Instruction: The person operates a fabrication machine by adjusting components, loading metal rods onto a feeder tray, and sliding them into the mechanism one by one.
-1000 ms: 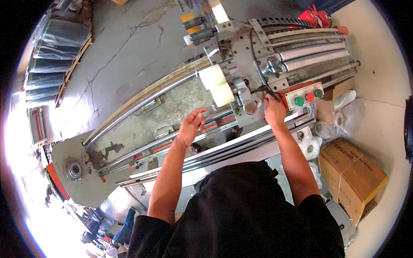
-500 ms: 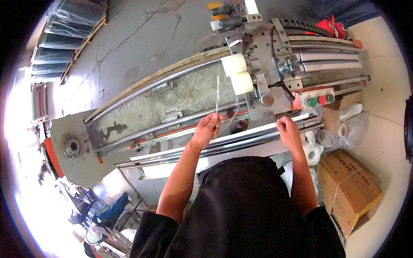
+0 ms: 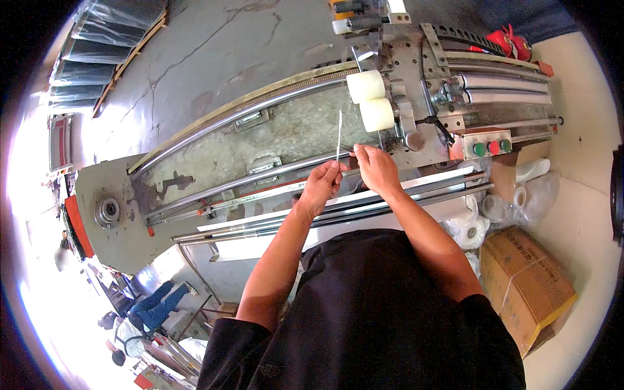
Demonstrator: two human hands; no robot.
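— What did the hands have hold of?

— The left hand (image 3: 320, 187) was pinched shut on a thin clear strip (image 3: 338, 135) that stood up in front of the two cream rollers (image 3: 371, 99) of the long machine (image 3: 273, 143). The right hand (image 3: 376, 170) was just beside it, fingers curled around the same strip lower down.

— Any containers?

— A brown cardboard box (image 3: 526, 289) sat closed on the floor to the right, contents hidden. Behind it lay clear bags holding white rolls (image 3: 520, 195).
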